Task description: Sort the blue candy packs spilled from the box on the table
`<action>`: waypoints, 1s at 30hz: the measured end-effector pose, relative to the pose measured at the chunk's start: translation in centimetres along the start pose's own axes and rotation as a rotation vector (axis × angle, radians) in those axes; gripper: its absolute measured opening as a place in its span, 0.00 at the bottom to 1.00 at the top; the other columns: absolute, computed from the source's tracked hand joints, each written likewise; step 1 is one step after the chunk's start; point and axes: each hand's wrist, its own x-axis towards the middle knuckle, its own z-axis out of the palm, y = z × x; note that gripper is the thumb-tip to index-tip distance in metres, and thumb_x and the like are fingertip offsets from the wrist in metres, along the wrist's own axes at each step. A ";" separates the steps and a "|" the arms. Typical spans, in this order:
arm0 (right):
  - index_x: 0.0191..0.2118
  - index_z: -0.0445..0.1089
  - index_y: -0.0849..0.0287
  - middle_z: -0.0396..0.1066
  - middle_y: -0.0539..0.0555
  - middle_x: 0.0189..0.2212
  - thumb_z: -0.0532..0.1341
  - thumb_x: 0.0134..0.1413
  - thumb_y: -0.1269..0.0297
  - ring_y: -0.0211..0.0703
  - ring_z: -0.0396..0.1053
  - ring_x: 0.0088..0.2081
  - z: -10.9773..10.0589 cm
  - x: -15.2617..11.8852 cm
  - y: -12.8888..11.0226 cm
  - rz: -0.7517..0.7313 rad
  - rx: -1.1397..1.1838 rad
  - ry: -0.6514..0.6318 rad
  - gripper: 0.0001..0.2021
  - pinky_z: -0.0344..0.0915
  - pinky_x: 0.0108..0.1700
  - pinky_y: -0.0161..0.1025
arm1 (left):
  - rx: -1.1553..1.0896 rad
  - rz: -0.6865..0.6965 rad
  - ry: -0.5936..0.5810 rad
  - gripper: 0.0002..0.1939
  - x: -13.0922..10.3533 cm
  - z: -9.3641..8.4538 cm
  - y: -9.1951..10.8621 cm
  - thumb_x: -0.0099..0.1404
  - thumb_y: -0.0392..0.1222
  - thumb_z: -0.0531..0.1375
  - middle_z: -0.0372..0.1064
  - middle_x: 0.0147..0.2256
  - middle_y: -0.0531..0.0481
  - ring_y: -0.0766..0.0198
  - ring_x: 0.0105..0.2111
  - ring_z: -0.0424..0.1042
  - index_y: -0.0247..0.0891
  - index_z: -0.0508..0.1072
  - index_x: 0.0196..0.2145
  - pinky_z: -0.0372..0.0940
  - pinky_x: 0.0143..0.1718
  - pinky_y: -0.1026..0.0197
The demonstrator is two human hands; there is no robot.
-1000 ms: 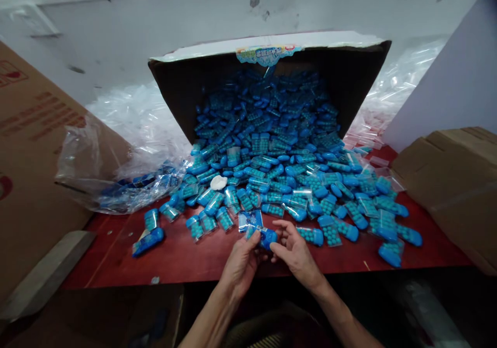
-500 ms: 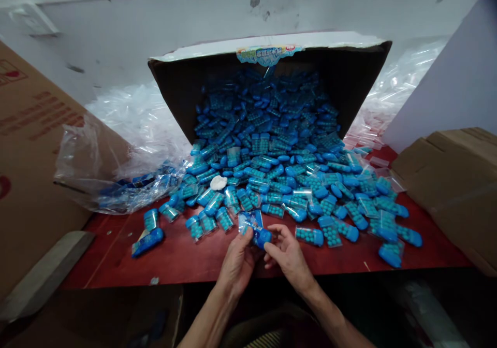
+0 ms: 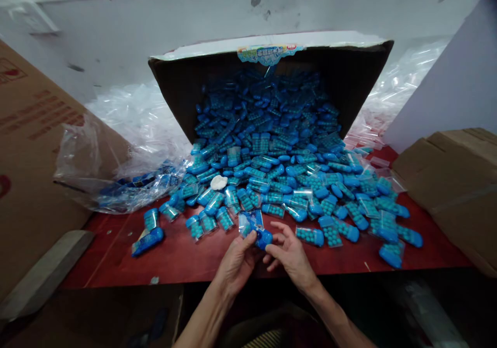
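Note:
Near the table's front edge, my left hand (image 3: 236, 263) pinches a small candy bottle with a blue cap (image 3: 264, 239). A shiny blue printed plastic sleeve (image 3: 252, 220) is around its body, with a clear part at the far left end. My right hand (image 3: 292, 259) is beside the cap, fingers curved and apart, the thumb tip at or very near the cap. Clear candy bottles (image 3: 309, 235) with turquoise balls and blue caps lie loose around both hands. At the left lies one bottle in a blue printed sleeve (image 3: 146, 242).
A tipped cardboard box (image 3: 361, 84) spills a heap of candy bottles (image 3: 267, 156) onto the red table (image 3: 116, 260). A clear bag of blue sleeves (image 3: 135, 187) lies left. Brown cartons (image 3: 454, 182) flank the table; clear plastic pieces (image 3: 135, 112) pile behind. A white scrap (image 3: 218, 183) rests on the heap.
The sleeved bottle and both hands have shifted very slightly. My right fingers have loosened and spread a little from the cap. The heap and box look the same.

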 end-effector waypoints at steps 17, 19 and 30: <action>0.42 0.58 0.58 0.64 0.46 0.21 0.58 0.47 0.56 0.35 0.66 0.20 0.5 -0.1 1.0 0.024 0.016 -0.050 0.18 0.64 0.18 0.30 | -0.081 -0.039 0.169 0.13 -0.4 0.7 -1.1 0.54 0.48 0.58 0.66 0.22 0.52 0.69 0.16 0.61 0.34 0.66 0.30 0.54 0.16 0.66; 0.42 0.58 0.58 0.65 0.46 0.22 0.58 0.47 0.56 0.35 0.67 0.21 0.2 0.1 0.8 0.054 0.066 -0.099 0.17 0.65 0.17 0.30 | -0.098 -0.057 0.192 0.13 -0.4 0.6 -1.2 0.53 0.47 0.58 0.66 0.22 0.52 0.69 0.17 0.62 0.34 0.66 0.29 0.54 0.16 0.66; 0.43 0.58 0.59 0.65 0.46 0.20 0.56 0.48 0.56 0.32 0.65 0.18 -0.2 0.2 0.8 0.041 -0.106 -0.077 0.18 0.62 0.17 0.28 | -0.038 0.000 0.181 0.11 -0.2 0.3 -1.6 0.54 0.45 0.58 0.64 0.20 0.53 0.69 0.18 0.62 0.32 0.66 0.28 0.56 0.19 0.65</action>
